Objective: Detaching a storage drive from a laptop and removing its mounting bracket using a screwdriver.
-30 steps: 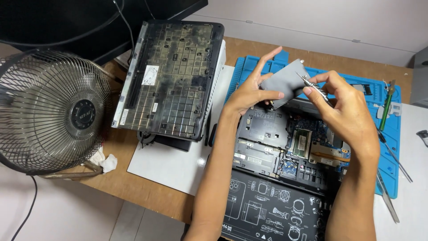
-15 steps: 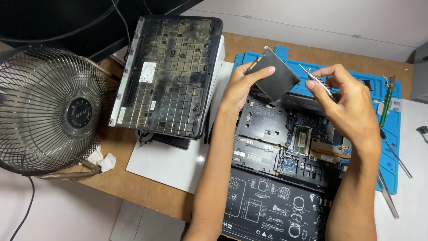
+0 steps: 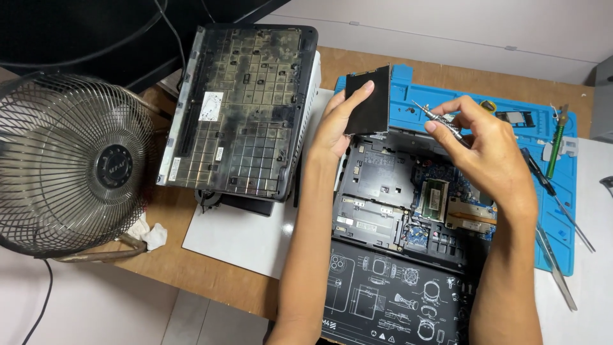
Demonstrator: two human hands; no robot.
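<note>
My left hand [image 3: 340, 121] holds a flat black rectangular drive [image 3: 369, 99] upright by its lower left edge, above the far end of an opened laptop base [image 3: 396, 191]. My right hand [image 3: 488, 144] pinches a thin silver screwdriver [image 3: 433, 117], its tip pointing left toward the drive but apart from it. The laptop's circuit board, a green memory module [image 3: 435, 191] and copper heat pipe [image 3: 472, 214] lie exposed under both hands. The base rests on a blue work mat [image 3: 562, 191].
A dusty removed keyboard panel [image 3: 239, 108] lies left on a white sheet [image 3: 242, 236]. A wire-caged fan [image 3: 64, 163] stands at far left with crumpled tissue [image 3: 150, 233]. Screwdrivers and tweezers [image 3: 555, 198] lie on the mat's right. A black printed mat [image 3: 383, 294] sits nearest me.
My left hand has lifted the black drive off the laptop, turned it more upright and shifted it left. My right hand with the screwdriver stayed close by.
</note>
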